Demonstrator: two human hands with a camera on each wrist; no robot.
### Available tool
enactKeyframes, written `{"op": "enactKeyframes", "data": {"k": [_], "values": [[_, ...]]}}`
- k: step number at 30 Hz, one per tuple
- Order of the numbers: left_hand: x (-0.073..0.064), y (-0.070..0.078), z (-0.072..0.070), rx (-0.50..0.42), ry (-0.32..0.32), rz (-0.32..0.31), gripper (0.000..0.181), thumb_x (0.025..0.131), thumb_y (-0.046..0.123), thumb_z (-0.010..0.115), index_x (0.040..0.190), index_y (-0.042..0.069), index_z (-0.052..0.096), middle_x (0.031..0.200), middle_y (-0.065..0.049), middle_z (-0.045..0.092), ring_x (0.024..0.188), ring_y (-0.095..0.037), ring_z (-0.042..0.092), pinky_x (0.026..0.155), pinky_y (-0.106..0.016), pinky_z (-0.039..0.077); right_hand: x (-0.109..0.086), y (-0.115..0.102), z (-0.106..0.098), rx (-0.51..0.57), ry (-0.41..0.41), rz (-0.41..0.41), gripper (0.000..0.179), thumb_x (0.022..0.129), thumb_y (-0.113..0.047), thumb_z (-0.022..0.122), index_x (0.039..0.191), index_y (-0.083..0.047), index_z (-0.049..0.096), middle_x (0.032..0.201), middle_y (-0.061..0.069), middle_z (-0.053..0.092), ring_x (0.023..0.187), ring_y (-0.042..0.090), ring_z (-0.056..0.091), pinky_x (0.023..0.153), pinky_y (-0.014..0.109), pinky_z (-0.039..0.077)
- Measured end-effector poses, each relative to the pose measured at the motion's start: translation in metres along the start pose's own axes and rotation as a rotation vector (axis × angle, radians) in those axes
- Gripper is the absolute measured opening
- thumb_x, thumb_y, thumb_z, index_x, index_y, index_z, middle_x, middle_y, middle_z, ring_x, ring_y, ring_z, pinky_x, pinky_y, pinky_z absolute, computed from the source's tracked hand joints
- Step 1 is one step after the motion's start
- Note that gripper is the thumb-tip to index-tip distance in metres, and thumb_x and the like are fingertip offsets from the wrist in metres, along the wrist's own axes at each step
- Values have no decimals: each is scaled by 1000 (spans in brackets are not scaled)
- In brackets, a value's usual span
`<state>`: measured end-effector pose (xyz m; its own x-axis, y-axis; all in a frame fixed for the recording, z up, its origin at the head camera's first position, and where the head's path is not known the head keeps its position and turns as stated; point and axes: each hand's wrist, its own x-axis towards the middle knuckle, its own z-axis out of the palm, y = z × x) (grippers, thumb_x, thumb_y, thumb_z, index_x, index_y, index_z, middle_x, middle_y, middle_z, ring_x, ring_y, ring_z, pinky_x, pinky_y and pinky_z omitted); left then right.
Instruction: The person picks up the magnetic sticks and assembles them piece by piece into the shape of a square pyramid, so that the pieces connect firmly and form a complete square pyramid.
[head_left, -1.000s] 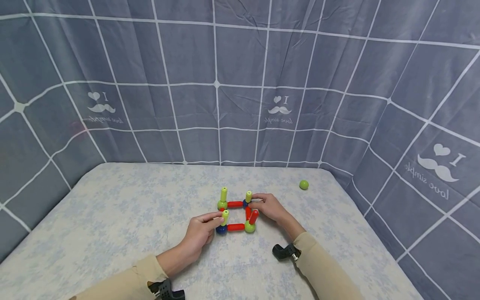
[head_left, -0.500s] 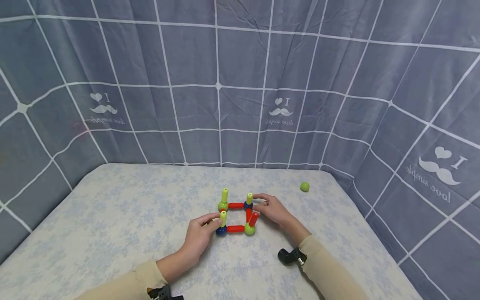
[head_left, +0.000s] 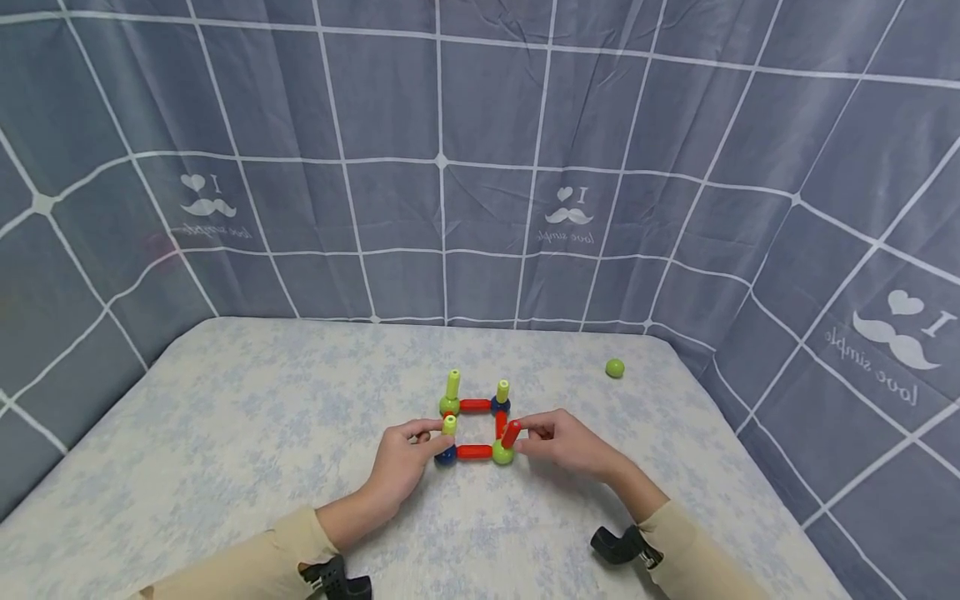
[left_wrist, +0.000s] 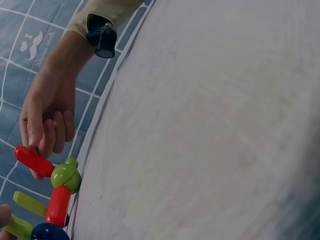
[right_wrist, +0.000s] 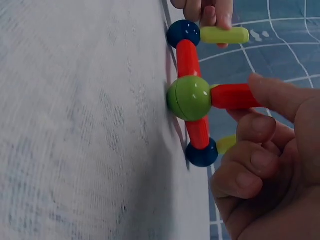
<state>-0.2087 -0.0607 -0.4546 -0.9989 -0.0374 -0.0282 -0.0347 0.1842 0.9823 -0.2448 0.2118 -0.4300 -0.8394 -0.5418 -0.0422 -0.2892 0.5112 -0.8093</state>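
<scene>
A square frame of red magnetic rods (head_left: 475, 452) joined by balls lies on the table. A rod stands up from each corner ball. My left hand (head_left: 401, 467) pinches the yellow-green rod (right_wrist: 220, 35) on the near-left blue ball (right_wrist: 183, 33). At the near-right green ball (right_wrist: 190, 98), my right hand (head_left: 572, 446) holds the upright red rod (right_wrist: 234, 96) between thumb and forefinger. The far corners carry yellow-green rods, one on a green ball (head_left: 449, 406), the other on a blue ball (head_left: 500, 405); no hand touches them.
A loose green ball (head_left: 615, 367) sits at the back right of the table. The pale patterned cloth (head_left: 300, 400) covers the tabletop. A grey grid curtain (head_left: 390, 208) hangs behind and along both sides.
My right hand has left the yellow-green rod at the far-right corner and come nearer to the upright red rod, which it now pinches. My left hand stays at its rod.
</scene>
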Motion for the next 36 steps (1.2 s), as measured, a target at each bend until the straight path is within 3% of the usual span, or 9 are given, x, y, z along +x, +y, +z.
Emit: {"op": "enactKeyframes", "data": {"k": [9, 13, 17, 22, 36], "values": [[7, 2, 1, 45, 9, -9, 20, 87, 17, 78, 104, 8, 79, 72, 2, 45, 65, -16, 37, 56, -25, 31, 7, -6, 6, -107, 97, -8, 9, 97, -27, 67, 95, -23, 75, 63, -5, 37, 58, 8, 35, 55, 23, 31], [13, 5, 3, 81, 15, -27, 20, 86, 19, 79, 103, 7, 79, 69, 2, 42, 63, -15, 35, 56, -27, 30, 14, -11, 10, -163, 141, 2, 11, 97, -27, 66, 89, -23, 73, 61, -6, 38, 57, 9, 35, 55, 24, 30], [18, 9, 6, 112, 1, -40, 19, 87, 20, 79, 101, 7, 79, 66, 2, 38, 63, -16, 36, 57, -29, 29, 22, -14, 16, -192, 172, 28, 10, 96, -28, 68, 93, -23, 76, 60, -6, 41, 55, 10, 37, 53, 24, 31], [23, 11, 9, 110, -23, -58, 20, 88, 23, 78, 100, 7, 79, 68, 1, 43, 63, -16, 40, 56, -29, 31, 30, -13, 22, -187, 190, 59, 11, 95, -29, 70, 94, -21, 77, 58, -5, 39, 52, 11, 37, 51, 24, 30], [24, 7, 8, 119, -31, -20, 20, 88, 26, 78, 100, 10, 79, 74, -1, 57, 61, -16, 45, 54, -28, 35, 31, -14, 26, -194, 225, 32, 15, 95, -30, 70, 90, -18, 77, 55, -5, 38, 49, 10, 35, 48, 23, 28]]}}
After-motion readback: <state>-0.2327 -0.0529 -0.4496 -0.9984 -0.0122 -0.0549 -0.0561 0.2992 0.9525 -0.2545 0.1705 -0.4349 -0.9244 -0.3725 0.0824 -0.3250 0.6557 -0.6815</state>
